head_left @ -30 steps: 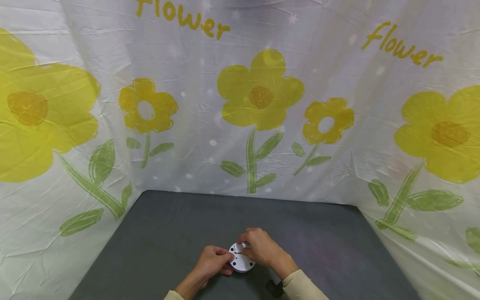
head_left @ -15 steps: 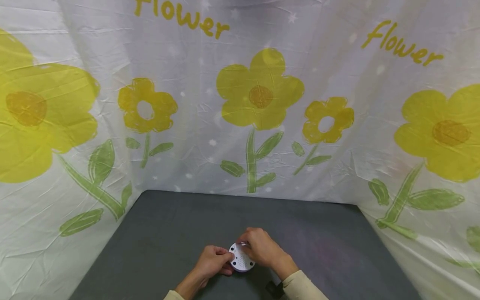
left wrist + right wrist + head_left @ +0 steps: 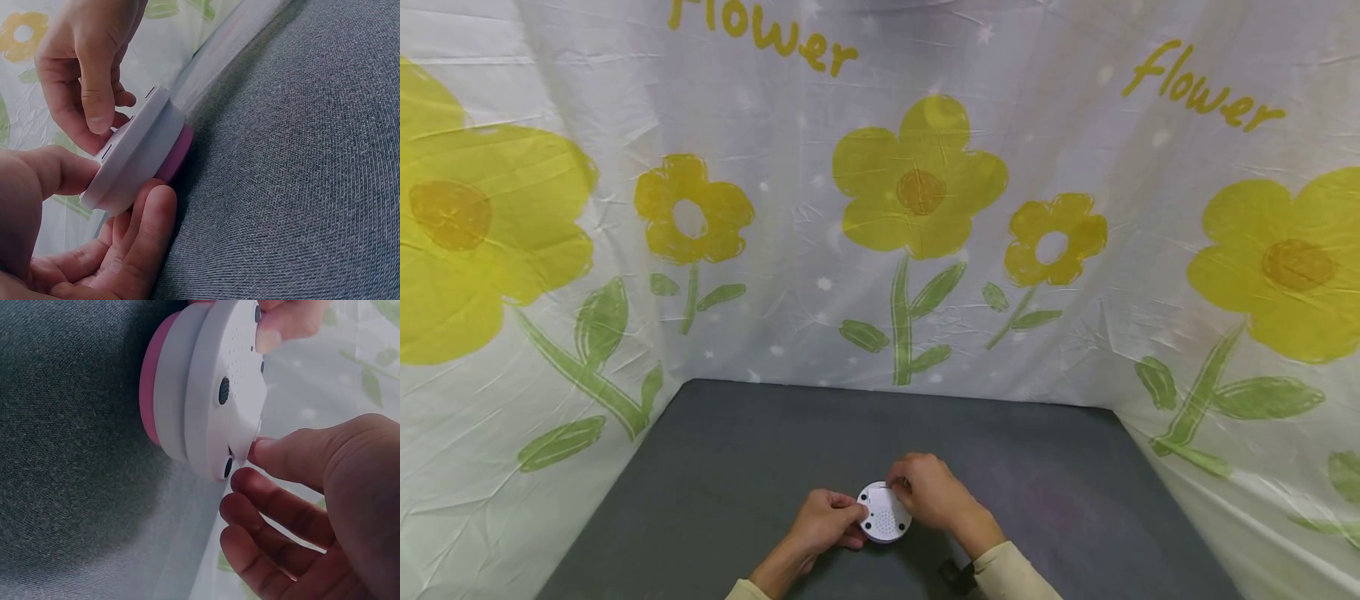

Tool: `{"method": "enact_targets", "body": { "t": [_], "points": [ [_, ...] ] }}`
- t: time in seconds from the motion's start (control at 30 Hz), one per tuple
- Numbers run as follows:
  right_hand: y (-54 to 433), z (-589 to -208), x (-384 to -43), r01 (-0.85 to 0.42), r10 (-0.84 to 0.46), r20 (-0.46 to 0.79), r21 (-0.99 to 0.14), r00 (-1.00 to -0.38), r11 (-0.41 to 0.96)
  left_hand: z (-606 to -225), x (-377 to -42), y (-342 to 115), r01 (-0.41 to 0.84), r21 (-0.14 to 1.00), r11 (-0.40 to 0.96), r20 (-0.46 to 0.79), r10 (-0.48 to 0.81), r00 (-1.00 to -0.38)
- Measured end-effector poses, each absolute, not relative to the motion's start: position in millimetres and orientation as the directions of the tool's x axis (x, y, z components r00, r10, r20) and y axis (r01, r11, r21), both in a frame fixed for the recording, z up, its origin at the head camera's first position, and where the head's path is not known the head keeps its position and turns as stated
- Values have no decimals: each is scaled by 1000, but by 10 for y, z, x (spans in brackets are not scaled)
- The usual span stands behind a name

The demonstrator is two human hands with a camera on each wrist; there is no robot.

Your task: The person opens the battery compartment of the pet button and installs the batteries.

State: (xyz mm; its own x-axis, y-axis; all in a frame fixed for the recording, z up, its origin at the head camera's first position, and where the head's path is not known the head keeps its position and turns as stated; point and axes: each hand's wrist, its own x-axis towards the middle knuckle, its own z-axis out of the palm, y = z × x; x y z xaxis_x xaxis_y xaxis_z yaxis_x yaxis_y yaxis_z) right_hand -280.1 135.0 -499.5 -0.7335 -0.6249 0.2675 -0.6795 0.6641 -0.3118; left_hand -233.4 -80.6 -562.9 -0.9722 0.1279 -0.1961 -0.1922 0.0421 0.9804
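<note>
A round white device (image 3: 886, 521) lies bottom side up on the dark grey table, its pink part (image 3: 150, 381) facing down. Small dark rubber feet and a patch of speaker holes show on its upturned face. My left hand (image 3: 826, 525) grips its left rim, thumb on the face and fingers curled beneath. On the far side, my right hand (image 3: 934, 493) has thumb and index fingertip together at the edge of a white battery cover (image 3: 253, 415). A narrow dark gap shows beside that cover's edge in the right wrist view; the other right fingers are loosely bent.
The grey cloth-covered table (image 3: 760, 442) reaches back to a white curtain (image 3: 790, 250) printed with yellow flowers, which also hangs along both sides. A black strap-like piece (image 3: 957, 575) shows under the right wrist.
The battery compartment, with metallic contacts showing a second ago, is now covered by the white cover. My right hand has shifted slightly right to the device's far edge; the left has kept its grip.
</note>
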Motion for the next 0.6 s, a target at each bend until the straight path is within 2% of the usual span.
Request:
{"method": "enact_targets", "body": {
  "t": [0.27,0.4,0.6],
  "points": [
    [1365,-5009,-2791,-675,-612,286,-316,-737,666,-5647,-2333,-812,-192,981,34,-195,123,-973],
    [1367,-5014,-2781,-630,-581,244,-338,-776,699,-5649,-2331,-810,-189,981,33,-192,127,-973],
    [1357,-5046,-2758,-529,-506,180,-440,-843,725,-5643,-2337,-817,-194,980,32,-197,126,-972]
  ]
}}
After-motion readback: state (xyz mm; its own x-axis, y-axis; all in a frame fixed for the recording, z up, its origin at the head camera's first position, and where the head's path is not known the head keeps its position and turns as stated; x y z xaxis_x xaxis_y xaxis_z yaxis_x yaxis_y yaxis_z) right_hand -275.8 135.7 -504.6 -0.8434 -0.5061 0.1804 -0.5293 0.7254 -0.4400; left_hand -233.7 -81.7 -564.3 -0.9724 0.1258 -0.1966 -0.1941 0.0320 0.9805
